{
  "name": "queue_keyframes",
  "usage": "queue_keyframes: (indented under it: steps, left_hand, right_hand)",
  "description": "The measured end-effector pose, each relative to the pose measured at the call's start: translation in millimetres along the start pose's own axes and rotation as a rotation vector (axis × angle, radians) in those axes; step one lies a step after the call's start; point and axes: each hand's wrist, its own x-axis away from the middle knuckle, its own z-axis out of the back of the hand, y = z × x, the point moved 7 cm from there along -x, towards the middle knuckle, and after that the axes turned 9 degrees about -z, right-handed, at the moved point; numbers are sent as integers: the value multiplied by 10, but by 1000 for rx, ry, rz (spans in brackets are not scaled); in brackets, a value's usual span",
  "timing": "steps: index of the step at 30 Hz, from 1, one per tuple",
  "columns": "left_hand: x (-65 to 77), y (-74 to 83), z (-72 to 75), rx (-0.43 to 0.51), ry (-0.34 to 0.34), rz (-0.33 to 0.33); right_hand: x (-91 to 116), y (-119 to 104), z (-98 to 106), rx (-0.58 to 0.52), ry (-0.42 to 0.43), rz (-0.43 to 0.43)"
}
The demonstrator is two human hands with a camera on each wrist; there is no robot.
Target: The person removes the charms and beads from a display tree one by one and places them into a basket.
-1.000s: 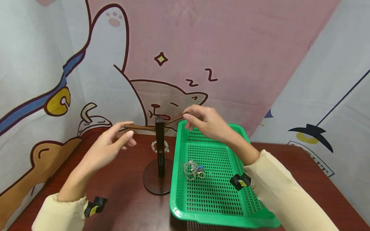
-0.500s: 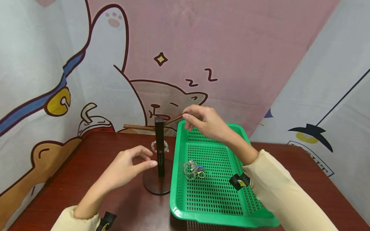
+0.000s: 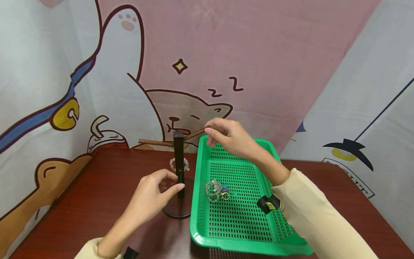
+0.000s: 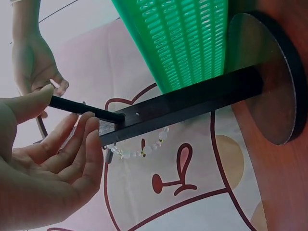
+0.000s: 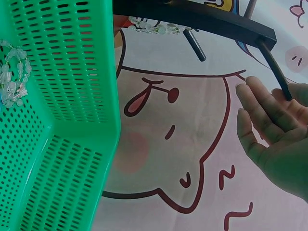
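A dark wooden stand has an upright post (image 3: 179,154) on a round base (image 3: 176,210), with thin pegs sticking out at several heights. My right hand (image 3: 231,136) pinches the tip of the upper right peg (image 3: 195,133) with thumb and index finger. My left hand (image 3: 153,194) holds the end of the lower peg (image 4: 86,108), which points toward me, between thumb and fingers. The upper left peg (image 3: 153,142) has no hand on it. A clear beaded bracelet (image 3: 185,164) hangs behind the post, on a back peg (image 5: 194,45) seen in the right wrist view.
Right of the stand sits a green perforated basket (image 3: 195,216). Inside lie another beaded bracelet (image 3: 211,194) and a small blue charm (image 3: 224,188) with a gold ring (image 3: 225,196). The table (image 3: 123,176) is reddish brown, with a cartoon-printed cloth (image 3: 268,72) behind it.
My left hand has let go of the upper left peg, come down and right, and taken the lower front peg. The right hand has stayed on its peg.
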Motion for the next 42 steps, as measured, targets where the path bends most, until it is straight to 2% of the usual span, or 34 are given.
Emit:
queue_keyframes:
  steps: [7,12,21,33,42]
  left_hand:
    - [37,68,47,-42,82,-122]
    - [55,83,75,-76,95,-157]
    - [59,114,118,-115,64,-189]
    - [43,43,230,-155,31,-196]
    - [15,-33,282,-161,-8,-164]
  right_hand:
    - [27,6,3,-12,-26,9]
    - [45,0,-10,-28,-51,34]
    - [107,35,-28,-44,-87,28]
    - [212,256,-100,-50,-154,-36]
    - [276,448,-221,-39,-203,-55]
